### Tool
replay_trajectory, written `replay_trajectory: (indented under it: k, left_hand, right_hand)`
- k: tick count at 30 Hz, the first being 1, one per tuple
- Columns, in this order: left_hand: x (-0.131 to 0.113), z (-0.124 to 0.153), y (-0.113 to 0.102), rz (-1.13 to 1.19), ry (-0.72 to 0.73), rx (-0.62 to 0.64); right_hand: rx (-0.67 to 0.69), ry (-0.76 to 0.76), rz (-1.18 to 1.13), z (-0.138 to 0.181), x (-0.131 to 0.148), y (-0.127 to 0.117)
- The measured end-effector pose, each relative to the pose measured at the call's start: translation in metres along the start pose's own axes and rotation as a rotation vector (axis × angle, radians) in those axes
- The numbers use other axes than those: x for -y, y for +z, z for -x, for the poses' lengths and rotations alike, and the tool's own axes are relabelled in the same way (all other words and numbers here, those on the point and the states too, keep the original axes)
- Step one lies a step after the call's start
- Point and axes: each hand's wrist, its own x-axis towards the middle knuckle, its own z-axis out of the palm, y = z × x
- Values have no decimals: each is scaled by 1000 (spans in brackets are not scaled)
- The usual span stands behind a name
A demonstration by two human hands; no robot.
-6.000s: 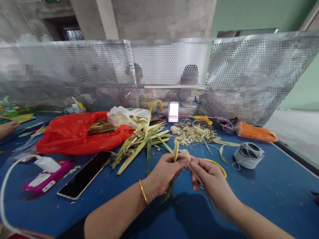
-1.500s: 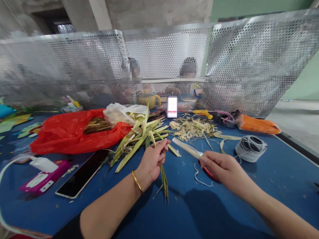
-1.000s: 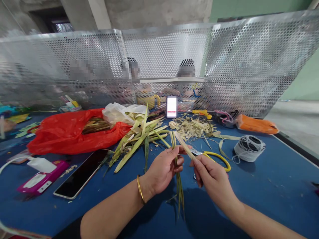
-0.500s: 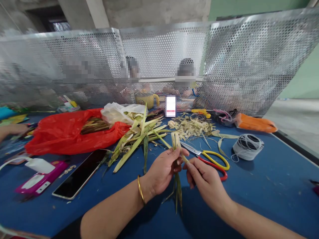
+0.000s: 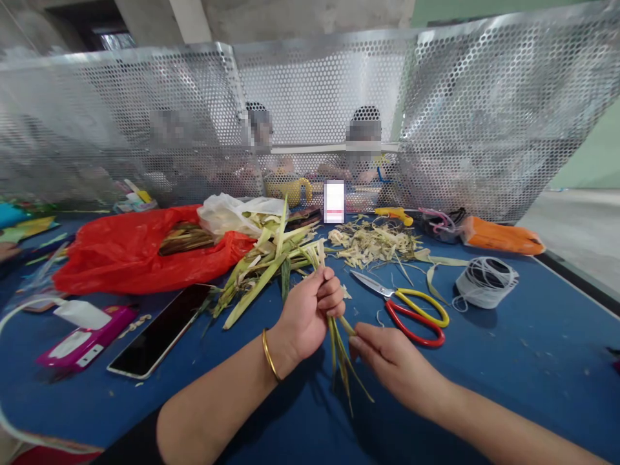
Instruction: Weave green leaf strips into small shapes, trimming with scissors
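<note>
Left hand (image 5: 306, 313) clenched around a bundle of green leaf strips (image 5: 340, 352), held upright above the blue bench (image 5: 508, 361); right hand (image 5: 387, 358) pinching the strips just below it. Red-and-yellow scissors (image 5: 411, 309) lying near, right of the hands; spool of white cord (image 5: 485, 281) farther right.

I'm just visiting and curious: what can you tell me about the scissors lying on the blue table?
The scissors lie flat on the blue table, just right of the person's hands, with no hand on them. The blades look like bare metal, shut or nearly so, pointing up and left towards the pile of leaf trimmings. One handle loop is yellow, the other red, apparently plastic, and both point right towards the spool of white cord. A thin pale scrap lies beside the red loop.
</note>
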Motion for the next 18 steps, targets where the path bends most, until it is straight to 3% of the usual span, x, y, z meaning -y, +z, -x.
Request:
replay_trajectory:
  k: [6, 8, 11, 12, 14, 16, 18]
  left_hand:
    - [-8, -2, -4, -79, 138, -30]
    - [-7, -1, -3, -125, 154, -47]
    - [1, 3, 2, -144, 159, -65]
    - [6, 4, 4, -139, 161, -54]
    - [16, 8, 9, -130, 156, -19]
    - [24, 10, 12, -127, 135, 3]
    - [29, 12, 13, -126, 112, 8]
  right_hand:
    - [377, -50, 109, 10, 14, -33]
    - [199, -21, 106, 11, 15, -42]
    - [-337, 20, 51, 7, 13, -42]
    - [-423, 18, 18, 5, 12, -38]
    - [-361, 7, -47, 1, 10, -25]
    - [-144, 42, -101, -2, 8, -9]
    - [-45, 126, -125, -3, 7, 4]
